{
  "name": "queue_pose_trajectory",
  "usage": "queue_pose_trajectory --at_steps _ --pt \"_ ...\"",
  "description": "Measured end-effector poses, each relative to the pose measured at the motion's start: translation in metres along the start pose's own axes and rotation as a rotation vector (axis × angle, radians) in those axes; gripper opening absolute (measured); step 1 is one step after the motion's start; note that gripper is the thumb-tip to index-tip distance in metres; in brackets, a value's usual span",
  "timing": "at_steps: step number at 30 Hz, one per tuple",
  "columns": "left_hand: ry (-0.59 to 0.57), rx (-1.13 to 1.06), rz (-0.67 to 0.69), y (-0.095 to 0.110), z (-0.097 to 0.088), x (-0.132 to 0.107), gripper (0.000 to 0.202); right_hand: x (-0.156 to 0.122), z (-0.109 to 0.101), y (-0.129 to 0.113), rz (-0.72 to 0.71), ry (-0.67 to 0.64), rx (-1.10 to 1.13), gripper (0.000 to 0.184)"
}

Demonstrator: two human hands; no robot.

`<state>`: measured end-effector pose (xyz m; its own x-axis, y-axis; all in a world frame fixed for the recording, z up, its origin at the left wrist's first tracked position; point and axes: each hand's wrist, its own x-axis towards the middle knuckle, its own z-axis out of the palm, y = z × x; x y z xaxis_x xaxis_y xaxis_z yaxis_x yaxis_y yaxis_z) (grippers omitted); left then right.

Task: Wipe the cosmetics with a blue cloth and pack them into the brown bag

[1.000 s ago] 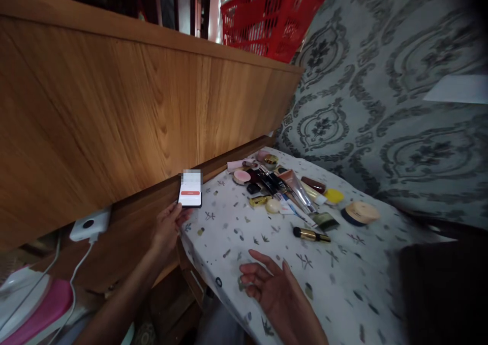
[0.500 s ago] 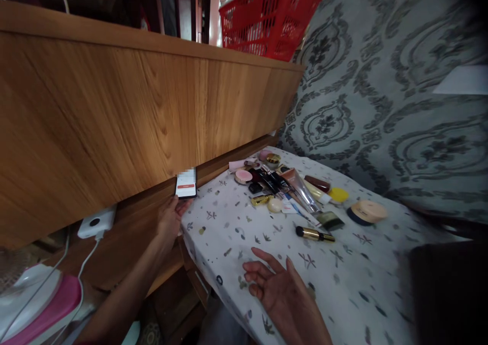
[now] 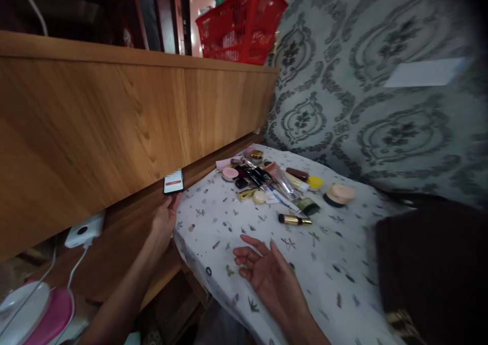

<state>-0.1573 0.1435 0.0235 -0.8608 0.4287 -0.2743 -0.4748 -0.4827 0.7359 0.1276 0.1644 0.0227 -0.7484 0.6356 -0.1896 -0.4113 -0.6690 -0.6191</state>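
Your left hand [image 3: 166,215] reaches to a slim black rectangular phone [image 3: 174,184] at the foot of a broad brown wood-grain panel [image 3: 114,116], just beside the left edge of the counter [image 3: 331,289], which is draped in white cloth printed with grey-green leaves. The phone's lit screen faces you, a red bar across it and the upper part blurred out. Your fingertips meet its lower edge; whether that grip closes on the phone or only touches it, you cannot tell from this angle.

Your right hand [image 3: 269,274], its grip loosely open and holding nothing, hovers palm up over the near side of the cloth, fingers slightly curled and thumb apart. Just beyond it lies a black-and-gold cylindrical tube [image 3: 294,219], apart from a heap of cosmetics that includes a round pale-pink compact [image 3: 230,174] and a flat yellow disc [image 3: 315,182]. A round beige case with a dark base [image 3: 340,195] sits to the right of the heap.

A white box with a black circle [image 3: 84,229], a white cable plugged into it, lies near your left forearm. Above the panel, a red plastic basket [image 3: 242,24] stands before grey patterned wallpaper [image 3: 305,118].
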Motion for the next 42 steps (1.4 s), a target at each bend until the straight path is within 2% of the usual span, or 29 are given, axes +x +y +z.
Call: queue_pose_trajectory --at_steps 4,7,9,12,17,19,22,27,33,38,42 --pt "-0.074 0.087 -0.010 -0.004 -0.003 -0.021 0.021 -0.003 0.002 0.000 -0.045 -0.027 0.012 0.055" --pt "-0.207 0.192 0.021 -0.015 -0.003 -0.043 0.011 -0.003 0.001 -0.002 -0.092 -0.030 0.038 0.053" --pt "-0.402 0.387 0.189 -0.025 0.000 -0.060 0.005 -0.002 -0.002 -0.004 -0.122 -0.022 0.049 0.051" --pt "-0.729 0.703 0.457 -0.040 0.010 -0.084 0.014 -0.001 -0.007 -0.006 -0.174 0.007 0.034 0.049" --pt "-1.197 0.945 0.810 -0.066 0.033 -0.117 0.023 -0.021 -0.014 -0.012 -0.345 0.155 -0.107 0.049" --pt "-1.342 0.993 0.906 -0.075 0.039 -0.125 0.025 -0.039 -0.015 -0.016 -0.424 0.232 -0.226 0.052" --pt "-1.475 1.065 0.966 -0.090 0.045 -0.131 0.027 -0.069 -0.018 -0.023 -0.510 0.374 -0.401 0.052" --pt "-1.573 1.136 1.061 -0.113 0.054 -0.133 0.030 -0.095 -0.031 -0.030 -0.547 0.554 -0.529 0.045" --pt "-1.559 1.254 1.180 -0.125 0.074 -0.115 0.033 -0.096 -0.044 -0.030 -0.530 0.572 -0.611 0.035" --pt "-1.382 1.419 1.237 -0.133 0.119 -0.085 0.033 -0.079 -0.054 -0.040 -0.547 0.611 -0.661 0.032" --pt "-1.251 1.584 1.247 -0.149 0.162 -0.070 0.034 -0.043 -0.070 -0.062 -0.610 0.688 -0.710 0.030"
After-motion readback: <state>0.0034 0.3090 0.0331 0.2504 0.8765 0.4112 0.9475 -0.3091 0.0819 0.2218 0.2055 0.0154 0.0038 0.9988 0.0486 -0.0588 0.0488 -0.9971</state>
